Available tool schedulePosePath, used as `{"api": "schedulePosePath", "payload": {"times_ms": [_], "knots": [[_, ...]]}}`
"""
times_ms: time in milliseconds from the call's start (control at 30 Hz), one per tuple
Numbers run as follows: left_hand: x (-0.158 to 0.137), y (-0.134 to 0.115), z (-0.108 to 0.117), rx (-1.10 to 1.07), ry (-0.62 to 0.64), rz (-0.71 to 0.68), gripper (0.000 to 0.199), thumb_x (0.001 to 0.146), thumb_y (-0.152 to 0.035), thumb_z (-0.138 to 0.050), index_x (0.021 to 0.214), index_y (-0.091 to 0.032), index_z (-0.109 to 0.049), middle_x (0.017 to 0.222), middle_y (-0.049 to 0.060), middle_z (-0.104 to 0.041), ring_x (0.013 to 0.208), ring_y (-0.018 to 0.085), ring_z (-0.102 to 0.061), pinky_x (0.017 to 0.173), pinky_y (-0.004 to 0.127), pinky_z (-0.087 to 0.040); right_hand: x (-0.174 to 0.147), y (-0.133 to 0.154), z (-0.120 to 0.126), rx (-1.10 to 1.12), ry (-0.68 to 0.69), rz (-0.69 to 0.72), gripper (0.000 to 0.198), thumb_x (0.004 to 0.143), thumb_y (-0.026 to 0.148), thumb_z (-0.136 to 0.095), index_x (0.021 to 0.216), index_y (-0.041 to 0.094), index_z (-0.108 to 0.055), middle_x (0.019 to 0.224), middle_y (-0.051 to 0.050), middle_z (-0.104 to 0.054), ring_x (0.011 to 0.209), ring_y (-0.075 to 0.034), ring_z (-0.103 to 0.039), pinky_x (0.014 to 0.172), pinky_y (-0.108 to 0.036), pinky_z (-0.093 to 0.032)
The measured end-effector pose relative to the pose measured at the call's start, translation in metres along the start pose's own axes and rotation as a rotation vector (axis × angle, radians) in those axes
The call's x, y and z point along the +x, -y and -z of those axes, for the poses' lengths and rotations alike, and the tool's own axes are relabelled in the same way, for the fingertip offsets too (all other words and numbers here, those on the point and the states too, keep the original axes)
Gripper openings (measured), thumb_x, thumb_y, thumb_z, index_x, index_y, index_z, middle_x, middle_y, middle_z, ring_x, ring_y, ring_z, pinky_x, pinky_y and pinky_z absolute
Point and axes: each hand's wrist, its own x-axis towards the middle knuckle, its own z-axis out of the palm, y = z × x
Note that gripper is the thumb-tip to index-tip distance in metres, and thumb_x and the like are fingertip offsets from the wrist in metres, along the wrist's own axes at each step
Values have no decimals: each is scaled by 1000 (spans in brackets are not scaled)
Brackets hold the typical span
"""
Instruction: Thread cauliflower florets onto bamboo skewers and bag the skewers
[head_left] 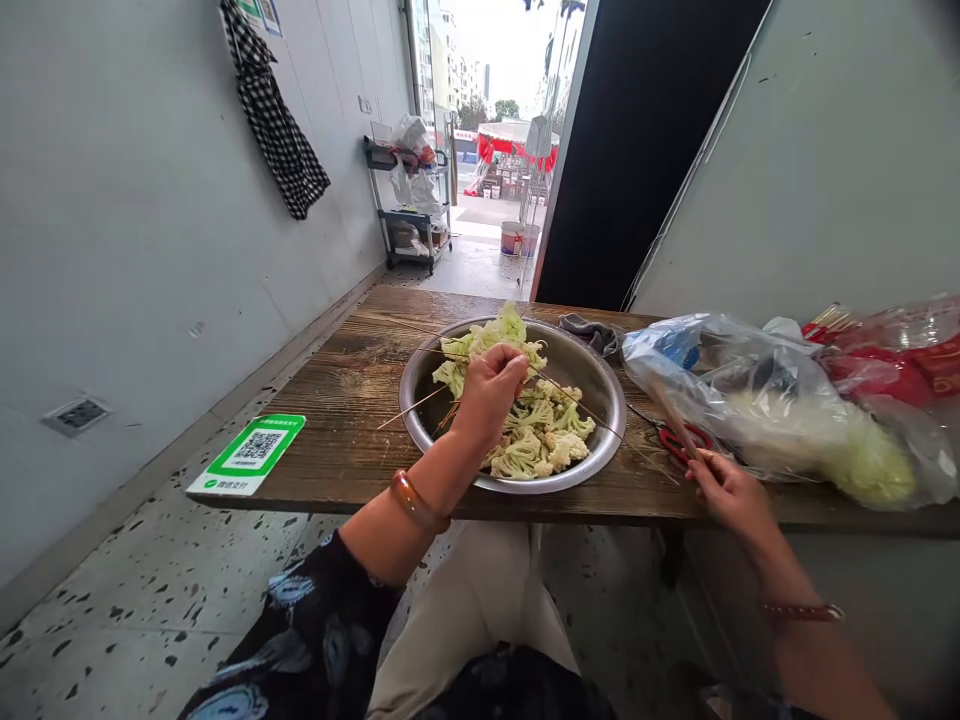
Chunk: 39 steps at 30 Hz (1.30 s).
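Left hand (pixel 491 385): over bowl (pixel 594 368), fingertips pinching skewer (pixel 577 403)
Right hand (pixel 731 490): right of bowl, fingers round brown stick (pixel 675 420)
Cauliflower (pixel 529 445): inside bowl

Daylight pours through the far doorway (pixel 491 190), and the sky (pixel 506 45) out there blows out to near white! Softer, greyish light washes the left wall (pixel 127 260). Glints run round the metal bowl (pixel 592 372) and across the clear plastic bag (pixel 780 400). The cauliflower (pixel 547 430) reads fairly crisp; right of centre beneath the desk (pixel 337 400), it's murky. Wide-angle stretch pulls the edges, and the near right forearm (pixel 825 660) looks soft.
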Motion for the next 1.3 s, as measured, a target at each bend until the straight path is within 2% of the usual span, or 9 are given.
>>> {"api": "schedulePosePath", "payload": {"times_ms": [133, 267, 467, 600, 767, 900, 1100, 1200, 1300], "knots": [[-1, 3, -1, 120, 41, -26, 12, 71, -22, -59, 63, -16, -53, 55, -5, -46, 49, 5, -40, 49, 19, -30, 16, -16, -15, -249, 20, 264, 41, 83, 36, -44, 108, 14, -69, 101, -16, -72, 93, -29, -66, 84, -44, -51], [0, 7, 0, 134, 69, 5, 11, 71, -23, -60, 64, -15, -54, 54, -6, -45, 48, 5, -40, 47, 19, -30, 19, -3, -15, -294, -4, 337, 41, 85, 35, -43, 106, 12, -70, 108, -18, -70, 104, -32, -63, 95, -50, -46], [1, 7, 0, -2, 118, 146, 13, 69, -23, -63, 65, -16, -54, 56, -5, -49, 45, 4, -41, 46, 18, -32, -5, 89, 1, 104, -18, 283, 34, 93, 41, -46, 115, 24, -66, 105, -7, -72, 92, -22, -68, 81, -37, -52], [-1, 7, 0, 27, 224, 170, 14, 70, -23, -65, 64, -15, -55, 57, -4, -51, 48, 4, -43, 46, 17, -33, -11, 144, -11, 116, 99, 463, 33, 93, 40, -49, 115, 22, -66, 107, -8, -71, 95, -22, -66, 78, -34, -51], [-2, 9, 0, 58, 303, 176, 14, 71, -21, -65, 65, -14, -55, 56, -4, -50, 46, 3, -42, 46, 17, -31, -12, 171, -35, 81, 242, 568, 30, 94, 33, -47, 110, 20, -68, 111, -8, -71, 91, -21, -66, 78, -33, -49], [-2, 9, 0, 121, 316, 145, 12, 76, -23, -61, 69, -14, -56, 57, -4, -49, 47, 4, -43, 47, 18, -32, -14, 184, -49, 100, 273, 517, 29, 92, 31, -47, 103, 17, -70, 97, -7, -73, 73, -18, -63, 68, -30, -46], [-3, 14, 0, 892, 348, -141, 9, 81, -23, -57, 77, -16, -62, 65, 1, -59, 62, 12, -53, 61, 24, -40, -12, 182, -61, 388, 133, 210, 29, 88, 34, -47, 96, 16, -68, 55, 5, -47, 47, -11, -39, 46, -24, -28], [-2, 23, 3, 1243, 501, -146, 16, 81, -22, -55, 67, -17, -63, 69, 6, -63, 71, 19, -59, 67, 28, -41, -14, 177, -63, 431, 108, 180, 30, 87, 36, -48, 98, 16, -68, 54, 6, -42, 48, -11, -35, 46, -24, -26], [3, 32, 7, 1329, 530, -105, 16, 80, -21, -55, 68, -18, -65, 75, 10, -66, 76, 23, -62, 69, 30, -42, -19, 177, -62, 411, 124, 187, 31, 87, 36, -49, 101, 16, -68, 55, 5, -42, 50, -11, -36, 47, -24, -27]]}}
